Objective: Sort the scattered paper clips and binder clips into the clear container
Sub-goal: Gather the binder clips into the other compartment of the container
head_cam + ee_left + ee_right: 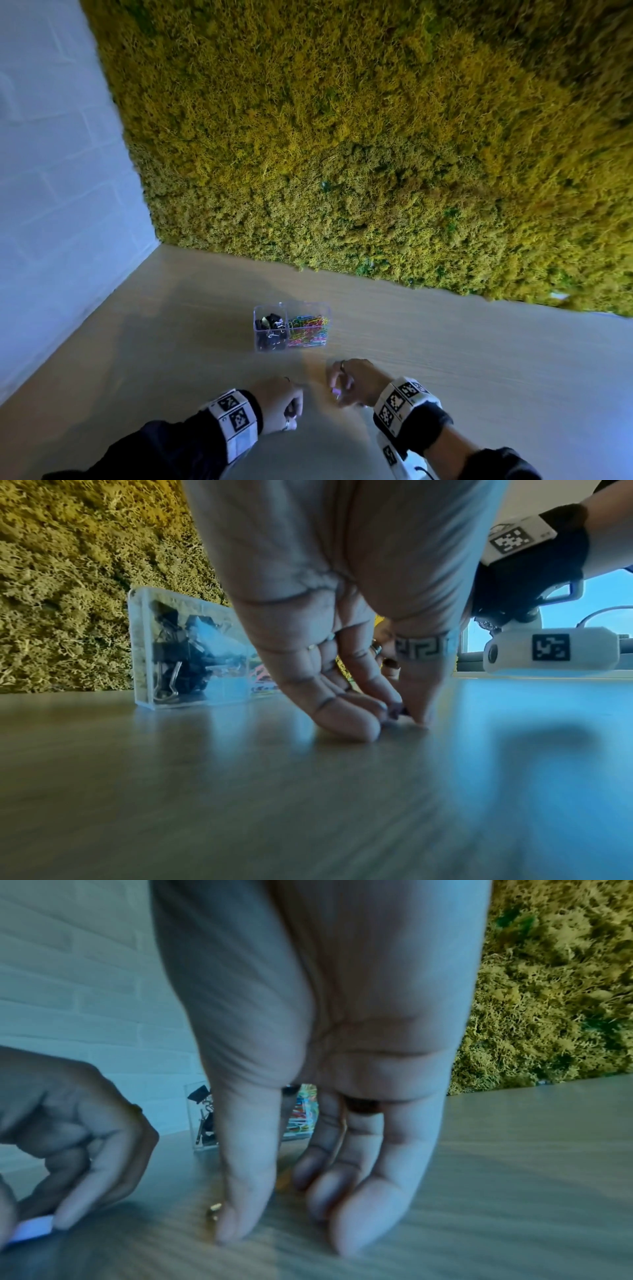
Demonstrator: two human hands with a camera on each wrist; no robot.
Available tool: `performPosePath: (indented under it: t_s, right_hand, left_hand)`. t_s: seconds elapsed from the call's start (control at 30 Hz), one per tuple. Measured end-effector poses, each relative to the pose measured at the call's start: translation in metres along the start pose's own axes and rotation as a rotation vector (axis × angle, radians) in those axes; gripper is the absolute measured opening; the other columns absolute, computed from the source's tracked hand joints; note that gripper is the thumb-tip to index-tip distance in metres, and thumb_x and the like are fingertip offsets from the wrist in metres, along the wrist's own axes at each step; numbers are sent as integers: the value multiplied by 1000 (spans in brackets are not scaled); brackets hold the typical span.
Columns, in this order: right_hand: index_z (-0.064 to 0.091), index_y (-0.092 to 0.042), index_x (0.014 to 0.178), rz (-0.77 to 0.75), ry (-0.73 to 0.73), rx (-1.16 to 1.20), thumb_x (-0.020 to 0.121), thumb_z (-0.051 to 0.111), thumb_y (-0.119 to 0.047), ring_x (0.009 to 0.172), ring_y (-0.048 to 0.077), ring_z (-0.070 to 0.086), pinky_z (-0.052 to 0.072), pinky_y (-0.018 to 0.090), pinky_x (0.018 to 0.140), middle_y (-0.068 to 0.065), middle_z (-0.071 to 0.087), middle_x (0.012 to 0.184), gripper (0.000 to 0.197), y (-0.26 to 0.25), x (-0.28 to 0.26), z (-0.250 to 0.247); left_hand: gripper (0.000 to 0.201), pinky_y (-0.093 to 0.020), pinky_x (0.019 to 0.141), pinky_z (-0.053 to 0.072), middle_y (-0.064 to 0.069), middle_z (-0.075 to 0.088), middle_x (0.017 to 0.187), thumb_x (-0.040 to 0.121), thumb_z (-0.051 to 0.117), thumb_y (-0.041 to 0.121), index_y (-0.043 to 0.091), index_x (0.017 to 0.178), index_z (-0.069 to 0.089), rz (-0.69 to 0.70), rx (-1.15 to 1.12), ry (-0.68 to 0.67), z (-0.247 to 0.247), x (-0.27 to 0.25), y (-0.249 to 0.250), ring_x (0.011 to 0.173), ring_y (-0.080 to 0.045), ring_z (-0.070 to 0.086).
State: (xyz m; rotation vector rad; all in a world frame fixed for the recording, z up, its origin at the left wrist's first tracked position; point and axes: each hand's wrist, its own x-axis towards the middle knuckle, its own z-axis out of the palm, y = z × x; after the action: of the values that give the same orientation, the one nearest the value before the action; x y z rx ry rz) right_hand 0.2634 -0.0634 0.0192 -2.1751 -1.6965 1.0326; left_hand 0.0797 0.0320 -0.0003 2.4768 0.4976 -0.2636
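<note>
Wood-grain pale tabletop (445, 359) carries a clear two-compartment plastic container (292, 328), black binder clips left, coloured paper clips right. Nearer, the left hand (279, 404) pinches something small against the wood, and the right hand (352, 382) pinches a small purple clip (335, 391).

Clear container (292, 310): black binder clips (270, 329), multicoloured paper clips (308, 330). Yellow-green moss wall (376, 137). Black-white checker wristbands (236, 414).

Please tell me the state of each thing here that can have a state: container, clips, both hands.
clear container: upright, lid off
binder clips: inside left compartment
paper clips: inside right compartment
left hand: fingertips on table, pinching something small
right hand: fingertips down on table, grip unclear
</note>
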Motion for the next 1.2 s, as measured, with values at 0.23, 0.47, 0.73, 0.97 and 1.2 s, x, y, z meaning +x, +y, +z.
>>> performPosePath:
  t_s: [0.23, 0.47, 0.73, 0.97, 1.2]
  right_hand:
    - [48, -33, 57, 49, 4, -35, 73, 74, -17, 50, -7, 48, 37, 11, 54, -15, 51, 62, 34, 10, 8, 2]
    - [50, -28, 64, -59, 200, 43, 79, 70, -22, 56, -2, 54, 46, 15, 59, -5, 59, 70, 26, -24, 26, -13]
    - [60, -18, 105, -129, 553, -25, 86, 58, -37, 83, 10, 59, 52, 24, 74, 0, 65, 104, 27, -90, 62, -28]
    - [26, -14, 140, 129, 593, 263, 98, 30, -33, 133, 27, 29, 27, 43, 109, 11, 29, 146, 46, -68, 64, -40]
    - [7, -7, 145, 165, 325, 738, 99, 27, -27, 140, 27, 22, 22, 37, 113, 17, 19, 152, 54, -29, 32, -32]
  left_hand:
    - [29, -14, 66, 46, 12, 56, 72, 76, 69, 8, 30, 69, 52, -5, -419, 408, -48, 3, 6, 64, 6, 55]
    - [26, -33, 79, 52, -6, 64, 92, 74, 73, 17, 7, 97, 63, -184, -254, 756, -84, 12, -27, 75, -12, 54]
    - [90, -35, 103, 36, -10, 36, 134, 62, 80, 30, 10, 136, 34, -315, -332, 603, -69, 7, -62, 121, -30, 44]
    - [61, -36, 99, 41, -13, 52, 130, 76, 70, 11, 12, 130, 45, -306, -348, 615, -58, 14, -72, 122, -26, 49]
    - [70, -27, 77, 48, -6, 22, 153, 86, 61, 16, 16, 143, 21, -257, -552, 458, -50, 27, -45, 98, -24, 62]
